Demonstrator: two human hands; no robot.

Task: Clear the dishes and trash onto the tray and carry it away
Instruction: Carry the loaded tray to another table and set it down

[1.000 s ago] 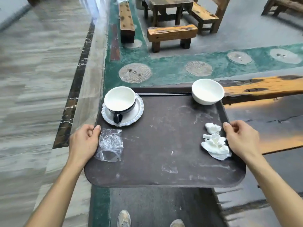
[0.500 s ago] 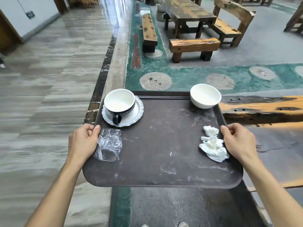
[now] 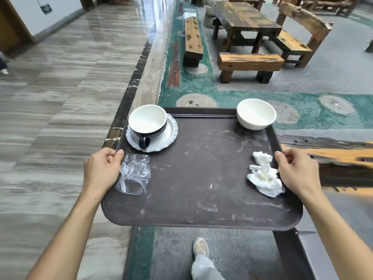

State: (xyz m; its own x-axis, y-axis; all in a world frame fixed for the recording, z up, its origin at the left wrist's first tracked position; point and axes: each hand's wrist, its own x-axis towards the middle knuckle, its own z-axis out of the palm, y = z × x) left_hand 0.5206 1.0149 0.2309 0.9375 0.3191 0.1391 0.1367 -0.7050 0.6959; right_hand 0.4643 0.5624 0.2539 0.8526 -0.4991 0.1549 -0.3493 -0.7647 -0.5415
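Note:
I carry a dark brown tray (image 3: 201,199) level in front of me, above the floor. My left hand (image 3: 102,169) grips its left rim and my right hand (image 3: 295,170) grips its right rim. On the tray's far left a black-and-white cup (image 3: 148,123) stands on a white scalloped saucer (image 3: 169,136). A white bowl (image 3: 256,114) stands at the far right corner. Crumpled clear plastic (image 3: 134,174) lies beside my left hand. Crumpled white tissues (image 3: 264,175) lie beside my right hand.
A wooden table (image 3: 244,19) with benches (image 3: 250,62) stands ahead on the right. A long wooden bench (image 3: 192,38) runs along the green floor strip. Grey striped floor (image 3: 60,87) stretches to the left. My foot (image 3: 200,247) shows below the tray. A wooden tabletop edge (image 3: 343,156) is at right.
I have walked forward with the tray; the furniture ahead has come further into view and the wooden tabletop at right has slid back. Both hands keep the same hold.

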